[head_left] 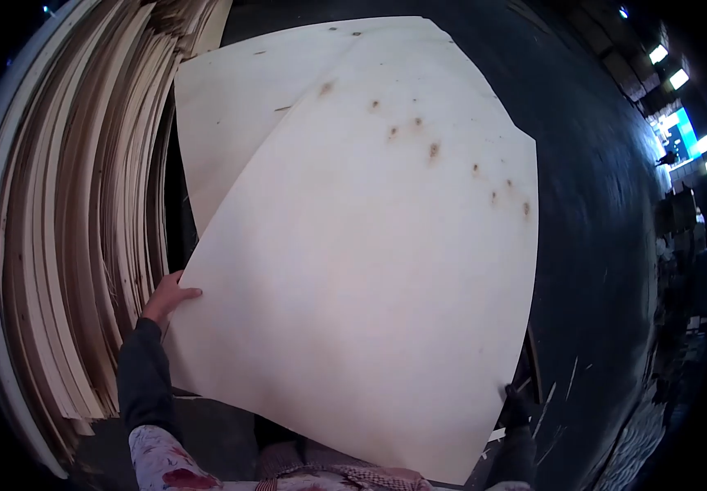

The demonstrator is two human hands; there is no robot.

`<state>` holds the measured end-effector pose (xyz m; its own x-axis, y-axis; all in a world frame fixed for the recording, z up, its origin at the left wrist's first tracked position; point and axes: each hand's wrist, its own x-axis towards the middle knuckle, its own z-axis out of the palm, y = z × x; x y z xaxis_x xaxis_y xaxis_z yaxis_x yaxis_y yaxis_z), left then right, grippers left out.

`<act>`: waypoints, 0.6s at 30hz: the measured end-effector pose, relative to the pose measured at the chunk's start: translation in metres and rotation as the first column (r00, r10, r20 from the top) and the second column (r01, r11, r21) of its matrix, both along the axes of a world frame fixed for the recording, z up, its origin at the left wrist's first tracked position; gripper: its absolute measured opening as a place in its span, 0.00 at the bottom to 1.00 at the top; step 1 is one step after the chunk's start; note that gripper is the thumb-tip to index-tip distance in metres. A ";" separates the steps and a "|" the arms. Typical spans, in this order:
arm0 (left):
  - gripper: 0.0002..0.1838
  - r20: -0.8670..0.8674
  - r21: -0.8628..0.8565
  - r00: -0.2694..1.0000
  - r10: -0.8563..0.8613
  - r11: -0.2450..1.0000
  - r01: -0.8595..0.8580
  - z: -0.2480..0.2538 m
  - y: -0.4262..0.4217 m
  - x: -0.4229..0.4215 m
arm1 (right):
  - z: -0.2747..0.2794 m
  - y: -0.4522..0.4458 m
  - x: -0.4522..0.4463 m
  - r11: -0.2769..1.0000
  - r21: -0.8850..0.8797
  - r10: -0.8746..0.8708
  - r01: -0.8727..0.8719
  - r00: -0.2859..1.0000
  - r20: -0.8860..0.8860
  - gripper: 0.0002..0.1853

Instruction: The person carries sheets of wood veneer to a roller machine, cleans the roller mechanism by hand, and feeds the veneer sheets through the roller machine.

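A large pale wood veneer sheet with several brown knots spans the middle of the head view, tilted across a second veneer sheet beneath it. My left hand grips the upper sheet's left edge, thumb on top and fingers hidden underneath. At the lower right edge of the same sheet is my right hand, dark and in shadow. It looks closed on that edge, though most of its fingers are hard to make out.
On the left stands a tall stack of veneer sheets with ragged edges. Dark floor runs along the right, with thin pale scraps near my right arm. A distant person is by the bright opening.
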<state>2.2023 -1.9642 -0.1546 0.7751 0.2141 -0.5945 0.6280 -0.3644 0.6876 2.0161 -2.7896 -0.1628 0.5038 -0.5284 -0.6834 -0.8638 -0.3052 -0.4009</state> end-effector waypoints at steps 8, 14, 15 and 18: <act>0.29 -0.089 -0.010 0.995 -0.051 0.999 0.050 -0.022 -0.033 -0.028 | -0.052 -0.039 0.041 0.980 0.196 -0.046 0.025 0.994 0.104 0.18; 0.21 0.192 0.119 0.970 -0.151 0.984 0.130 0.049 -0.098 -0.073 | -0.003 -0.074 0.052 0.950 0.305 0.032 -0.063 0.994 0.104 0.19; 0.20 0.210 0.093 0.961 -0.180 0.982 0.164 0.078 -0.109 -0.080 | 0.019 -0.080 0.060 0.946 0.313 0.064 -0.082 0.996 0.070 0.19; 0.22 0.146 0.299 0.903 -0.404 0.888 0.349 0.169 -0.133 -0.091 | 0.101 -0.090 0.082 0.956 0.287 0.105 -0.067 0.987 -0.118 0.20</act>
